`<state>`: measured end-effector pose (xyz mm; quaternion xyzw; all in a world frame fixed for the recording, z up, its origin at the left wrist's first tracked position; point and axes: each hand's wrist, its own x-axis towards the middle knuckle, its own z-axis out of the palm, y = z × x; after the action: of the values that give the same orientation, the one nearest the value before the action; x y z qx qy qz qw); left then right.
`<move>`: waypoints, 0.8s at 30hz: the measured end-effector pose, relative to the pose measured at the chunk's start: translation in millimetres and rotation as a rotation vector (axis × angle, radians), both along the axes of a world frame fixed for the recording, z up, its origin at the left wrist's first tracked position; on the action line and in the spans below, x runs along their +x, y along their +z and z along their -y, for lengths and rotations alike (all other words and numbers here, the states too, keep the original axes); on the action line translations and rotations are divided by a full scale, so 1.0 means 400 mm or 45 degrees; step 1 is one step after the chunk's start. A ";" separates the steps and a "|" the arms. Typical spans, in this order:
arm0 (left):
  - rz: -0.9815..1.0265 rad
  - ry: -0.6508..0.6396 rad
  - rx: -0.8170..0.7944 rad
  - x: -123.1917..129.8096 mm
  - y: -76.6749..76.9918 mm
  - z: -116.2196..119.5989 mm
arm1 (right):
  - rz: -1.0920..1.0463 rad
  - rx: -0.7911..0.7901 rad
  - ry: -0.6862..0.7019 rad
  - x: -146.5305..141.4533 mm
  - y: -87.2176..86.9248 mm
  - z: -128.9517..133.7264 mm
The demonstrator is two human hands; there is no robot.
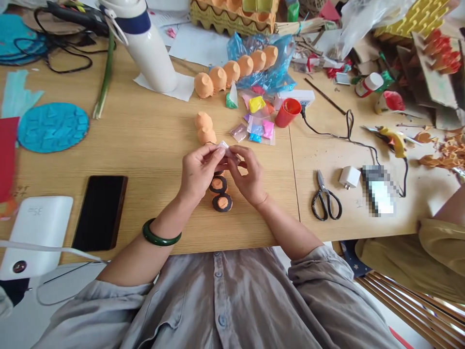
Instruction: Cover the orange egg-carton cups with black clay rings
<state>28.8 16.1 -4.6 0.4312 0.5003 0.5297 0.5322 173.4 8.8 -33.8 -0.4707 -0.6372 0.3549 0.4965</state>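
My left hand [198, 173] and right hand [250, 178] pinch a small packet [225, 146] firmly: pale, shiny, apparently see-through plastic, its lower part hidden

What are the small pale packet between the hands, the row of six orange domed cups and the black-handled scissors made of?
Small pale packet: probably thin plastic film, going by its light sheen; partly hidden.
Six orange domed cups: likely moulded pulp, painted matte; dull surface, uneven edges.
Black-handled scissors: blades grey with dull sheen, likely metal; handles unclear.
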 end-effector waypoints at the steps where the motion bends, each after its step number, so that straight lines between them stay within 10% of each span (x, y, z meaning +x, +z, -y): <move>1: -0.008 -0.003 0.008 0.004 0.001 -0.005 | -0.033 -0.028 -0.012 0.001 0.000 -0.002; 14: -0.197 -0.066 0.224 0.020 -0.005 -0.022 | -0.352 -0.237 -0.149 -0.005 -0.013 -0.019; 24: -0.718 -0.027 0.575 0.005 -0.007 -0.032 | 0.093 0.418 -0.066 0.042 -0.015 -0.050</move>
<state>30.7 28.7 -7.4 0.6722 0.4934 0.4814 0.2700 190.0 28.9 -39.8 -0.4122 -0.6918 0.2159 0.5522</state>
